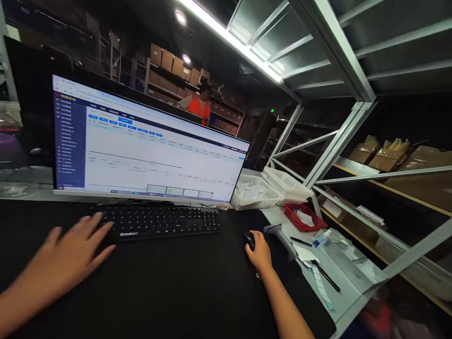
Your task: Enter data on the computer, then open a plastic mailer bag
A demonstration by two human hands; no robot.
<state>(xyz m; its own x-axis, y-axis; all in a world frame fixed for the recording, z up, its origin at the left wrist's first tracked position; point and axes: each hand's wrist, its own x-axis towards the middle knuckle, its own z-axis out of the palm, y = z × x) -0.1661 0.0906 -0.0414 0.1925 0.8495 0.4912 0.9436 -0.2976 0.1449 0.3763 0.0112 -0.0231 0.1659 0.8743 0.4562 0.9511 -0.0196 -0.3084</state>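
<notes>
The left hand (76,245) is spread, fingers fanned and slightly blurred, at the left end of the keyboard (158,223); from here I can't tell whether a fingertip touches a key. The right hand (260,252) is curled around the mouse (250,241), a smooth, rounded black shape to the right of the keyboard. Under both hands lies a wide matte black mat (176,292), its right edge giving way to the pale, hard tabletop (273,217).

Just beside the right hand rests a grey scanner (280,240) with a smooth handle. Past it are a dark pen (301,241), a long thin black stick (328,278), loose paper, and a small clear bottle (321,238) with a blue label. A red plastic basket (296,225) holds papers; behind it stand white baskets with perforated walls, the nearer one (252,200) holding pale, wrapped items.

Behind the keyboard stands a broad, flat monitor (158,155), bright with tables and a dark blue side menu, the lettering too soft to read. A grey metal frame (339,136) rises on the right, with cardboard boxes (388,157) on shelves beyond. A tube light (233,40) glares overhead; in the dim background, a person in an orange vest (199,109) is near racks of brown cartons (173,63).
</notes>
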